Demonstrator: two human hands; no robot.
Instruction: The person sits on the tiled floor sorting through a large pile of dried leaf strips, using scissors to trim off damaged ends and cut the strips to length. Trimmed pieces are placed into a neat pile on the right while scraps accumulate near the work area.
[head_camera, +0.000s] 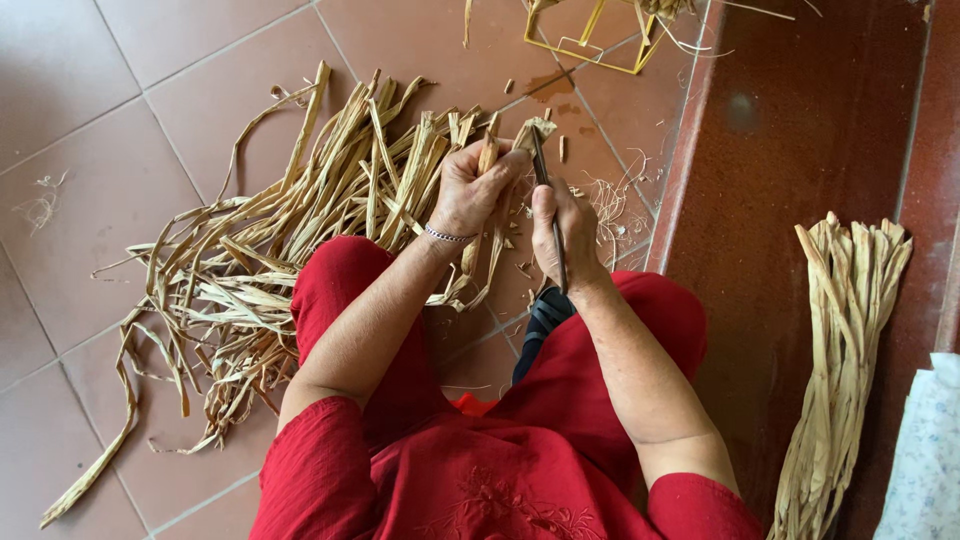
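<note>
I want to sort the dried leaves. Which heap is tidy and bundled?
The bundle of dried strips at the right, lying straight and gathered; the pile by the left hand is scattered.

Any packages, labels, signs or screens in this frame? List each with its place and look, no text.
No labels, signs or screens show.
The nearest thing to a package: a pale, flower-patterned bag or cloth at the bottom right edge, beside the tied bundle of dried leaves; cut off, so its kind is unclear.
</note>
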